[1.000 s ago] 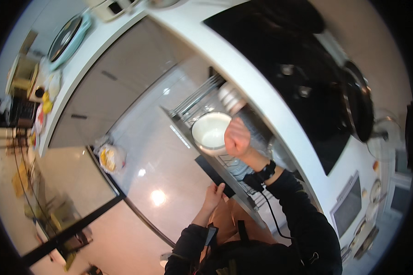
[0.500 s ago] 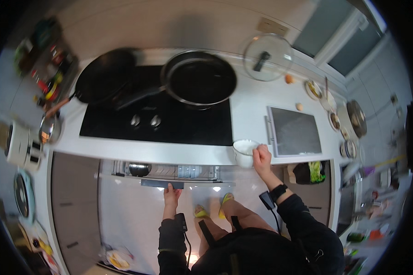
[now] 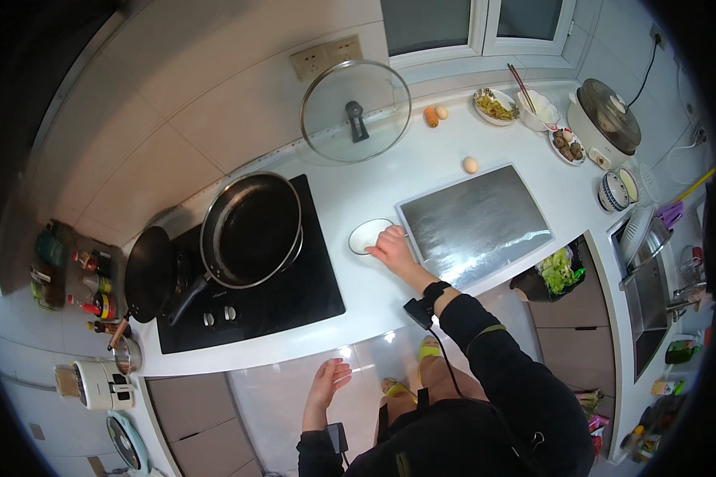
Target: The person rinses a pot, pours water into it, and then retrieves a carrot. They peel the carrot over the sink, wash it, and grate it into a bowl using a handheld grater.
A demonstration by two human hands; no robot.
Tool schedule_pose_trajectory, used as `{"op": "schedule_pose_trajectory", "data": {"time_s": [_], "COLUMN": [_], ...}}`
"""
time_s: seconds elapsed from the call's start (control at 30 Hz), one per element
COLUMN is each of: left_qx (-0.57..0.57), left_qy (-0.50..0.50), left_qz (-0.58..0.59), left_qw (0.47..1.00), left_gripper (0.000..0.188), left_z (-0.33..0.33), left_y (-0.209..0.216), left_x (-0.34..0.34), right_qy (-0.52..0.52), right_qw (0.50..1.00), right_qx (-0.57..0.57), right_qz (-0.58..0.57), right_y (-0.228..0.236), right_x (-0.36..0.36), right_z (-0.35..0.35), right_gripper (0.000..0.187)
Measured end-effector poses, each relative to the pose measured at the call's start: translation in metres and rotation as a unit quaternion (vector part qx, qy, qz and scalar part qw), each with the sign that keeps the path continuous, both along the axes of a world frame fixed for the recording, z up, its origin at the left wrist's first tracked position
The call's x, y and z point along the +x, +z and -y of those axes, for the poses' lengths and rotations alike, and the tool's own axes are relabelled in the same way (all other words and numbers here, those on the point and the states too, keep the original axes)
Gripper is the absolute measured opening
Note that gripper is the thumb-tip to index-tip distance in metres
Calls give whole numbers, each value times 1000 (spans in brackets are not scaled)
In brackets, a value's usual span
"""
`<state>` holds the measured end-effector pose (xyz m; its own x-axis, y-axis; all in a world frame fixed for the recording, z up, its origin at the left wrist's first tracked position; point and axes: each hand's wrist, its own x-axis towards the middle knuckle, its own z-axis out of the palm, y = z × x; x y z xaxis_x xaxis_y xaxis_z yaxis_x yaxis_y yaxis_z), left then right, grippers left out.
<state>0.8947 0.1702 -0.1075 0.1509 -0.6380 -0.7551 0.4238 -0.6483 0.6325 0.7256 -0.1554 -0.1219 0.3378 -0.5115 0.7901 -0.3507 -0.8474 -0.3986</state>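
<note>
A small white bowl (image 3: 364, 235) rests on the white counter between the hob and a grey metallic cutting board. My right hand (image 3: 396, 251) is closed at the bowl's right edge; the exact finger contact is partly hidden. The cutting board (image 3: 477, 222) lies right beside that hand. My left hand (image 3: 327, 385) hangs in front of the counter's edge, fingers stretched out and holding nothing. On the black hob (image 3: 314, 298) stands a black frying pan (image 3: 253, 230), its handle toward the front left. Behind it to the left is a dark wok (image 3: 151, 274).
A glass lid (image 3: 334, 111) leans upright near the wall. An egg (image 3: 470, 164) lies behind the board, with a carrot piece (image 3: 430, 117) farther back. Food dishes and a lidded cooker (image 3: 605, 119) line the far right. A bin with greens (image 3: 561, 270) hangs below the counter.
My left hand has let go of the drawer, which stood open and no longer shows pulled out. The bowl has moved from the counter's front edge farther back onto it. The view has turned right.
</note>
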Motion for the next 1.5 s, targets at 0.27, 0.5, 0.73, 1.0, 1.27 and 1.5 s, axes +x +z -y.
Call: {"op": "schedule_pose_trajectory", "data": {"time_s": [0.27,0.5,0.73,1.0,1.27,1.5], "left_qx": [-102,-96,-145,-238,-235,-134], "left_qy": [14,-87,-317,-380,-311,-258], "left_qz": [23,32,10,-37,81,178], "left_qw": [994,991,937,893,917,940], "left_gripper": [35,35,36,28,27,33], "left_z": [87,139,244,349,461,521], "left_y": [42,39,36,45,60,48], "left_x": [-25,-7,-5,-97,-209,-230], "right_qy": [-24,-30,-30,-252,-424,-391], "right_qw": [987,985,988,932,860,872], "right_qx": [12,13,142,246,279,291], "right_qz": [-156,-170,-49,-85,-58,-39], "right_y": [-9,-8,29,59,46,32], "right_x": [14,10,-22,-155,-250,-294], "right_z": [48,91,33,-96,-180,-159], "right_gripper": [32,31,26,24,22,18]}}
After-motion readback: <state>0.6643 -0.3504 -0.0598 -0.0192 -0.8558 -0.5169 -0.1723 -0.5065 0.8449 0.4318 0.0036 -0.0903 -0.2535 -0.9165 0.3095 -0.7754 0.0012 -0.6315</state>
